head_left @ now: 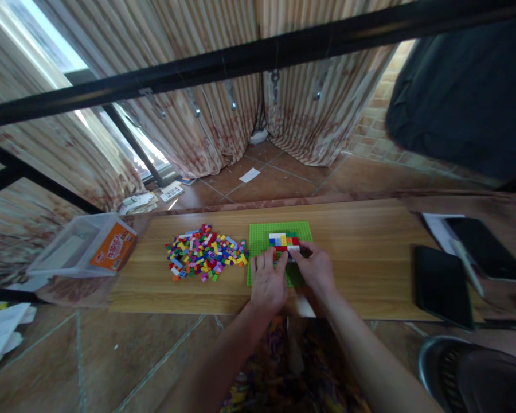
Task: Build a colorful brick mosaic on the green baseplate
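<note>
A green baseplate (261,235) lies on the wooden board (361,252), with a small patch of coloured bricks (282,240) built on it. My left hand (267,281) rests on the plate's near half, fingers curled towards the bricks. My right hand (315,268) sits beside it, fingertips pinched at the near edge of the brick patch; what they hold is too small to make out. A pile of loose coloured bricks (205,252) lies left of the plate.
A clear plastic box with an orange label (86,245) stands at the board's left end. Two dark tablets (442,284) (485,246), a pen and paper lie at the right. A black bar crosses overhead. A dark stool (477,373) is at bottom right.
</note>
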Available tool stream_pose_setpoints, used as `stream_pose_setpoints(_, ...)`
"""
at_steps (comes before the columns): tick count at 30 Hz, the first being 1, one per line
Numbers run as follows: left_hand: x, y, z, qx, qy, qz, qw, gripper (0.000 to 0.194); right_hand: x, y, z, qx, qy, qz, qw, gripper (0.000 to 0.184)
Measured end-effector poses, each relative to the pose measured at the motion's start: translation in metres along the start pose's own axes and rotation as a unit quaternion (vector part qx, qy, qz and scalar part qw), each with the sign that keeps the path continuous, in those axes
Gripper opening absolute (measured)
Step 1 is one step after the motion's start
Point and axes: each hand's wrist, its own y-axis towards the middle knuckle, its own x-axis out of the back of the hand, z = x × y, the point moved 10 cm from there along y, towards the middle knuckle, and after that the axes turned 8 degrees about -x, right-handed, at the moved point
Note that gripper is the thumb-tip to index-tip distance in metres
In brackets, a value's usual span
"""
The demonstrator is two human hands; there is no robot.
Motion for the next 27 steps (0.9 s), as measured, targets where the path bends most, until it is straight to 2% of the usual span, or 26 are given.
stream_pose_setpoints(4,0.004,0.004,0.000,0.004,0.005,0.017,1.000,0.050,-0.001,0.006,-0.005,-0.085,0.052,0.034,0.994,0.043)
stream_pose_setpoints(7,0.012,0.001,0.002,0.018,-0.007,0.000,1.000,0.055,0.005,0.006,-0.004,-0.096,0.179,0.060,0.977,0.055)
stream_pose_setpoints(10,0.025,-0.014,0.009,0.033,-0.040,-0.045,0.998,0.062,0.027,-0.002,-0.016,-0.100,0.274,0.027,0.956,0.064)
stream_pose_setpoints(13,0.040,-0.041,0.027,0.056,-0.055,-0.095,0.992,0.056,0.054,-0.021,-0.034,-0.110,0.253,-0.025,0.961,0.063)
stream_pose_setpoints(16,0.056,-0.072,0.057,0.088,-0.042,-0.144,0.985,0.045,0.070,-0.047,-0.044,-0.106,0.203,-0.038,0.973,0.058)
stream_pose_setpoints(19,0.073,-0.101,0.099,0.136,-0.019,-0.186,0.973,0.038,0.073,-0.070,-0.040,-0.079,0.166,-0.018,0.983,0.052)
stream_pose_setpoints(23,0.097,-0.135,0.162,0.251,0.020,-0.221,0.942,0.037,0.060,-0.091,-0.024,-0.036,0.094,0.022,0.995,0.047)
stream_pose_setpoints(27,0.116,-0.158,0.215,0.376,0.072,-0.217,0.898,0.042,0.034,-0.106,0.014,0.060,0.046,0.074,0.994,0.040)
